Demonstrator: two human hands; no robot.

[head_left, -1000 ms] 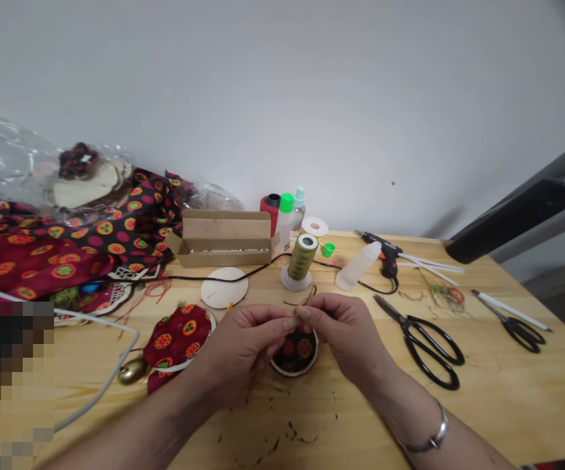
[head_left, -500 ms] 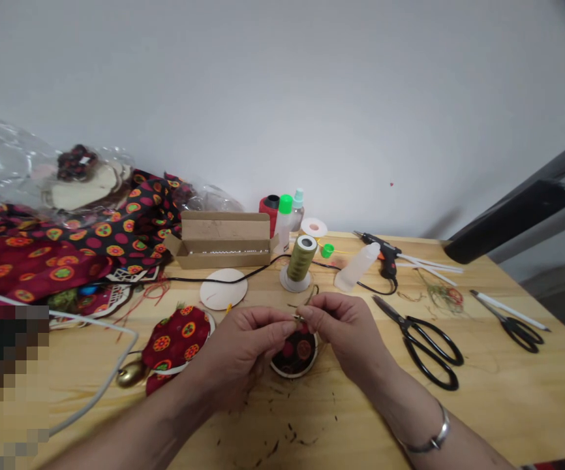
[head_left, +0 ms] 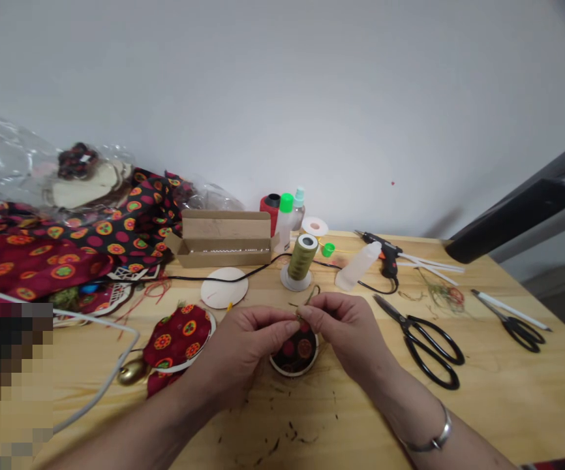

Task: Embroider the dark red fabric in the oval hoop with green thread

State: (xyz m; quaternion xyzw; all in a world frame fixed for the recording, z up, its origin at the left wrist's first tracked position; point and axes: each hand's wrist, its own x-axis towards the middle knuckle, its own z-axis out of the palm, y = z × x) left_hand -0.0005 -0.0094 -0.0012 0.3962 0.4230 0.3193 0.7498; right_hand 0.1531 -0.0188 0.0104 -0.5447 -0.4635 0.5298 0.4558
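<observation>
A round disc (head_left: 293,352) covered in black fabric with dark red and orange motifs, edged in white, is between my hands. Over its upper rim, an olive cord (head_left: 316,290) sticks up behind the fingers. My left hand (head_left: 256,339) is closed in a pinch at the cord by the disc's top. Thumb and index finger of my right hand (head_left: 344,329) pinch the cord right beside it. The fingertips almost touch and hide the exact hold. Just beyond stands a spool of olive thread (head_left: 303,261).
To the left lie a red fabric-covered disc (head_left: 179,336), a brass bell (head_left: 132,371) and a white disc (head_left: 224,294). Behind are a cardboard box (head_left: 224,254) and bottles. On the right are large black scissors (head_left: 427,346), a glue gun (head_left: 385,251) and smaller scissors (head_left: 520,333).
My fingers have closed in slightly at the disc's top, still pinching. The whole view has shifted a little; nothing else has visibly moved.
</observation>
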